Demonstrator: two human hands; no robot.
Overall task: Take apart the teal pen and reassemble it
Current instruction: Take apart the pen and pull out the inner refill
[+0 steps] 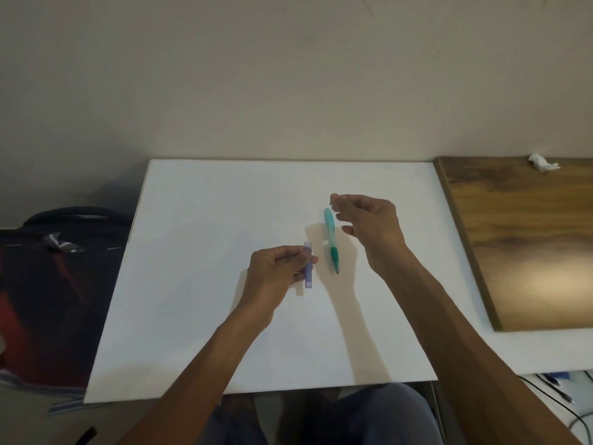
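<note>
The teal pen (331, 240) has a translucent barrel and a darker green grip, and its tip points toward me. It sits in the middle of the white table (199, 284). My right hand (369, 229) hovers just right of the pen's far end with its fingers spread, and I see nothing between them. Whether the fingertips touch the pen I cannot tell. My left hand (279, 268) is left of the pen and pinches a short pale purple tube (308, 266), held upright between thumb and fingers.
A wooden board (526, 239) lies on the right with a crumpled white tissue (542, 162) at its far edge. A dark bag (54, 284) stands left of the table. Cables (564, 399) lie at the lower right, and a wall rises behind.
</note>
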